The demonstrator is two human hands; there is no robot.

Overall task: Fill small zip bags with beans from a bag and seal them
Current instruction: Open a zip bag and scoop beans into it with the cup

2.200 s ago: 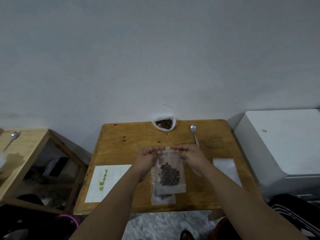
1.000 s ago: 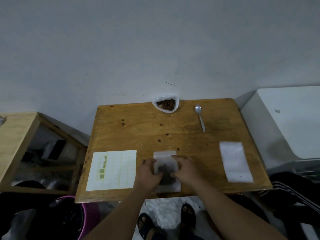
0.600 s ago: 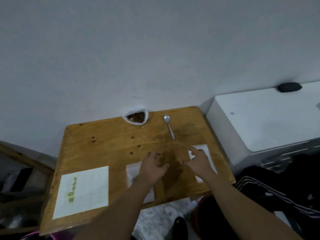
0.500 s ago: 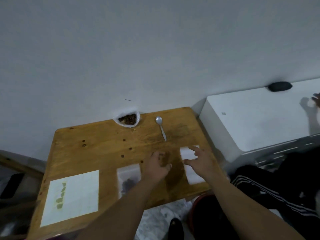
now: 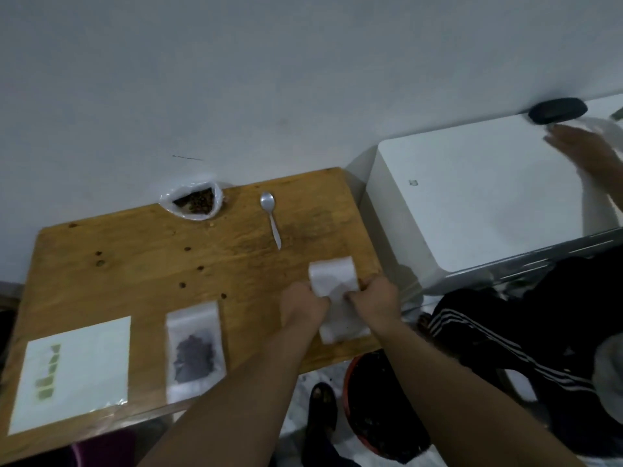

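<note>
A stack of empty small zip bags (image 5: 332,281) lies at the right edge of the wooden table (image 5: 141,264). My left hand (image 5: 301,306) and my right hand (image 5: 376,299) both pinch a bag at the middle of that stack, fingers curled. A filled zip bag with dark beans (image 5: 195,352) lies flat near the table's front edge, left of my arms. The open plastic bag of beans (image 5: 194,202) stands at the table's back edge. A metal spoon (image 5: 271,217) lies to its right.
A white sheet with green stickers (image 5: 72,370) lies at the front left. A white appliance (image 5: 478,193) stands right of the table, with another person's hand (image 5: 580,148) and a black object (image 5: 556,109) on top. A red basin (image 5: 377,399) sits on the floor.
I laid the filled bag down at the table's front and let go. Both hands moved right to the stack of empty bags and pinched one. The view swung right.
</note>
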